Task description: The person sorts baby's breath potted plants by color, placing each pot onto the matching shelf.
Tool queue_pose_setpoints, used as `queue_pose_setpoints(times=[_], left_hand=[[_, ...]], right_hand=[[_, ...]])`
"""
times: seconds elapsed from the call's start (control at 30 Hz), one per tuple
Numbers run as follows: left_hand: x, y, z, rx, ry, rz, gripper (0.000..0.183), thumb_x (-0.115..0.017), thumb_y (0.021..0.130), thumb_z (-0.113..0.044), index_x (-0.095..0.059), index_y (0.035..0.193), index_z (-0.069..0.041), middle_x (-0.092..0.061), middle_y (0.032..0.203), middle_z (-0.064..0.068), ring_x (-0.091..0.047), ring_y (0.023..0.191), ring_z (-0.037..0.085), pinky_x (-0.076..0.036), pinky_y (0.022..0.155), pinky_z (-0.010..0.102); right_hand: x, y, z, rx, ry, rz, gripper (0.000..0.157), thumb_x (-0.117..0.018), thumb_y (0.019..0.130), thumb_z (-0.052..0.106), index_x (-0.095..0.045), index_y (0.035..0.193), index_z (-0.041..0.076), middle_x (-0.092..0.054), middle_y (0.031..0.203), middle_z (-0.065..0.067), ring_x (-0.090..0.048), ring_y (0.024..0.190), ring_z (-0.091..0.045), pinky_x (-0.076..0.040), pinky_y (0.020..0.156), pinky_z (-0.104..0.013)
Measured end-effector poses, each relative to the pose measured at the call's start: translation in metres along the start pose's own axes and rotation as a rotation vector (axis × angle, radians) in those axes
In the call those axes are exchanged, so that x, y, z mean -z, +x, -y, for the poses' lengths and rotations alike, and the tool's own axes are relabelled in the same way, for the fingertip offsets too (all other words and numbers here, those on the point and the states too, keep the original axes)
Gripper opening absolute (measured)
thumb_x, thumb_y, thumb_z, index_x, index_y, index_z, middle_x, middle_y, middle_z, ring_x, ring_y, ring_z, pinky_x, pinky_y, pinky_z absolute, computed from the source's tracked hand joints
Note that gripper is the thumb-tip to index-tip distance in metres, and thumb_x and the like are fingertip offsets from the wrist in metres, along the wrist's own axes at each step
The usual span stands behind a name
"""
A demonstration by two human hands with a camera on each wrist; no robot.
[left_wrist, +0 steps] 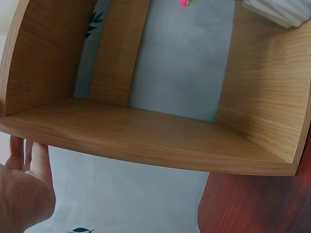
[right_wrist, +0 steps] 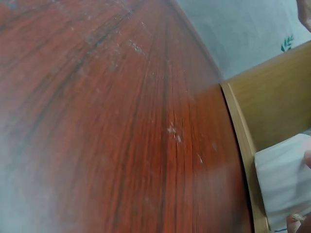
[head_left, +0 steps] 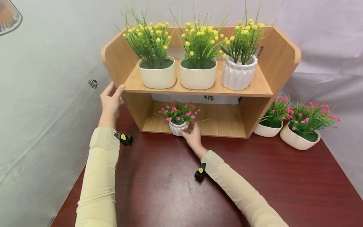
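My right hand (head_left: 194,137) grips a small white fluted pot (head_left: 176,127) of pink flowers (head_left: 178,113) by its right side, thumb at the front. The pot stands at the front edge of the lower shelf (head_left: 221,121), left of its middle. In the right wrist view only part of the white pot (right_wrist: 284,179) and some fingertips (right_wrist: 294,223) show at the right edge. My left hand (head_left: 110,102) touches the left side panel of the wooden shelf unit (head_left: 119,58) near the upper board. Its fingers (left_wrist: 41,162) reach straight along the panel's outer face in the left wrist view.
Two cream oval pots (head_left: 158,75) and a white fluted pot (head_left: 238,74), all with yellow flowers, line the upper shelf. Two cream pots (head_left: 299,138) of pink flowers stand right of the unit on the dark red table (head_left: 158,176). A pale cloth wall (head_left: 56,63) rises behind.
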State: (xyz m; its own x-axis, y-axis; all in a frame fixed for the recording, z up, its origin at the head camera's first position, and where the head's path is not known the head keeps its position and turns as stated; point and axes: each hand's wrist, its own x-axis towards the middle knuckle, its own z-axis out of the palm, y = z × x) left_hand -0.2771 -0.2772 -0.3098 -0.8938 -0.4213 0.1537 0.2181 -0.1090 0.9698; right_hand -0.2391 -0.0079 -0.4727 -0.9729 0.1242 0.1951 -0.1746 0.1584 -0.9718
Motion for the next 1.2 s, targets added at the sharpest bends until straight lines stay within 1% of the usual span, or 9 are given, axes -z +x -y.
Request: queue_pose_setpoints(times=[0.17, 0.27, 0.43, 0.67, 0.77, 0.9, 1.0, 1.13, 1.2], left_hand=[[0.000, 0.000, 0.001, -0.006, 0.010, -0.005, 0.045, -0.068, 0.087, -0.013, -0.059, 0.131, -0.022, -0.056, 0.134, 0.007, -0.052, 0.123, 0.019, -0.037, 0.110, 0.039], [0.000, 0.000, 0.001, -0.003, 0.013, -0.003, 0.045, -0.068, 0.087, -0.013, -0.059, 0.131, -0.023, -0.055, 0.135, 0.006, -0.051, 0.124, 0.019, -0.037, 0.110, 0.039], [0.000, 0.000, 0.002, 0.009, -0.010, -0.004, 0.046, -0.069, 0.087, -0.013, -0.060, 0.130, -0.022, -0.055, 0.135, 0.006, -0.051, 0.124, 0.020, -0.036, 0.110, 0.039], [0.001, 0.000, 0.001, 0.006, 0.000, -0.008, 0.046, -0.070, 0.086, -0.014, -0.060, 0.130, -0.024, -0.056, 0.135, 0.005, -0.052, 0.123, 0.019, -0.035, 0.111, 0.040], [0.002, 0.001, 0.002, 0.010, -0.023, -0.013, 0.045, -0.070, 0.086, -0.013, -0.061, 0.129, -0.023, -0.057, 0.134, 0.005, -0.052, 0.122, 0.019, -0.035, 0.111, 0.040], [0.001, 0.001, 0.002, 0.015, -0.030, -0.004, 0.046, -0.069, 0.087, -0.013, -0.060, 0.130, -0.023, -0.056, 0.135, 0.005, -0.052, 0.123, 0.019, -0.035, 0.111, 0.040], [0.000, 0.001, 0.002, 0.013, -0.007, 0.002, 0.046, -0.069, 0.087, -0.014, -0.059, 0.131, -0.024, -0.055, 0.137, 0.004, -0.050, 0.125, 0.019, -0.034, 0.111, 0.040], [-0.001, 0.001, 0.001, 0.003, 0.034, 0.009, 0.045, -0.069, 0.088, -0.017, -0.059, 0.131, -0.027, -0.054, 0.138, 0.002, -0.049, 0.127, 0.019, -0.035, 0.111, 0.041], [-0.001, 0.001, 0.001, -0.001, 0.033, 0.010, 0.045, -0.069, 0.087, -0.017, -0.059, 0.131, -0.027, -0.054, 0.138, 0.003, -0.049, 0.127, 0.019, -0.035, 0.111, 0.041]], right_hand=[[-0.009, -0.001, 0.000, 0.049, -0.085, -0.011, 0.058, -0.079, 0.071, 0.005, -0.048, 0.117, -0.010, -0.053, 0.112, -0.027, -0.054, 0.102, -0.038, -0.049, 0.089, -0.046], [-0.013, -0.002, -0.001, 0.064, -0.121, -0.029, 0.057, -0.080, 0.070, 0.007, -0.050, 0.116, -0.009, -0.053, 0.111, -0.026, -0.052, 0.103, -0.037, -0.047, 0.089, -0.045], [-0.020, -0.001, -0.001, 0.070, -0.139, -0.037, 0.058, -0.081, 0.071, 0.008, -0.050, 0.117, -0.008, -0.052, 0.110, -0.024, -0.050, 0.104, -0.036, -0.047, 0.089, -0.044], [-0.030, 0.002, -0.002, 0.086, -0.172, -0.042, 0.057, -0.081, 0.070, 0.009, -0.050, 0.115, -0.008, -0.052, 0.109, -0.023, -0.050, 0.104, -0.035, -0.044, 0.091, -0.043], [-0.034, 0.001, -0.003, 0.092, -0.184, -0.045, 0.056, -0.081, 0.070, 0.008, -0.049, 0.114, -0.007, -0.051, 0.108, -0.023, -0.050, 0.102, -0.035, -0.046, 0.090, -0.042], [-0.039, 0.001, -0.004, 0.083, -0.171, -0.038, 0.055, -0.080, 0.071, 0.005, -0.049, 0.113, -0.008, -0.050, 0.108, -0.024, -0.053, 0.100, -0.035, -0.051, 0.088, -0.039], [-0.041, 0.004, -0.004, 0.078, -0.170, -0.026, 0.054, -0.080, 0.072, 0.006, -0.049, 0.114, -0.009, -0.050, 0.108, -0.024, -0.053, 0.100, -0.035, -0.052, 0.088, -0.039], [-0.043, 0.007, -0.003, 0.089, -0.201, -0.022, 0.054, -0.080, 0.073, 0.009, -0.050, 0.113, -0.009, -0.051, 0.108, -0.023, -0.052, 0.100, -0.035, -0.049, 0.087, -0.041], [-0.044, 0.008, -0.004, 0.092, -0.217, -0.017, 0.053, -0.080, 0.073, 0.011, -0.050, 0.113, -0.008, -0.052, 0.107, -0.023, -0.051, 0.100, -0.034, -0.048, 0.087, -0.042]])
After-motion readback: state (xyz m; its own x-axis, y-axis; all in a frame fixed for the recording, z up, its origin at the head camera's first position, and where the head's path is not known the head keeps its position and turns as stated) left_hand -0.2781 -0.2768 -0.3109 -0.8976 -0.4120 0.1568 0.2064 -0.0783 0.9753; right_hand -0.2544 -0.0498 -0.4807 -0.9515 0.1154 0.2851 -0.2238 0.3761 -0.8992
